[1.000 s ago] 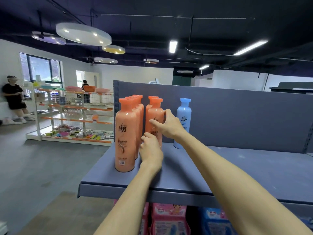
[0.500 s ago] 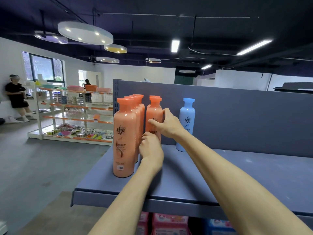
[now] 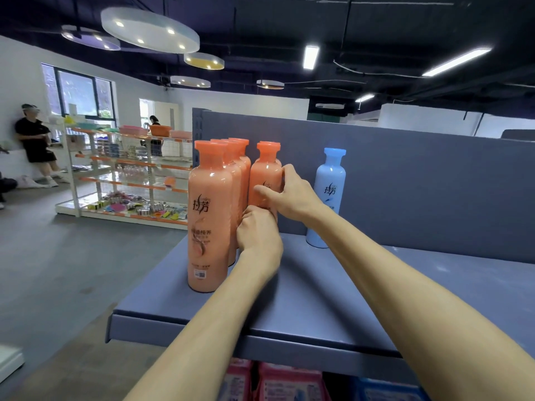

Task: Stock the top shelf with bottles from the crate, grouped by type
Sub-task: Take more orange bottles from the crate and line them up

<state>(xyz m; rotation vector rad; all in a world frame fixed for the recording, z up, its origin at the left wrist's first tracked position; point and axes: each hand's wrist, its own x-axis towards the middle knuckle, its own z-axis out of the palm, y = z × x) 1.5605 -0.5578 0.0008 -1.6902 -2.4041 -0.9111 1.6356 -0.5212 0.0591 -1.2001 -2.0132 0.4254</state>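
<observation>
Orange plastic bottles (image 3: 210,215), about six, one light-blue bottle (image 3: 330,195); right hand (image 3: 292,195) and left hand (image 3: 259,230) grip second-row orange bottle (image 3: 265,175), fingers curled.

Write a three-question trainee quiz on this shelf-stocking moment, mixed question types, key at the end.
1. True or false: the blue bottle touches the orange bottles.
2. Which hands hold the second-row orange bottle? A left only, B right only, C both.
3. Fill in: the front orange bottle stands near the shelf's ____ end.

Key: 1 false, it stands apart. 2 C: left hand low, right hand higher. 3 left.
</observation>
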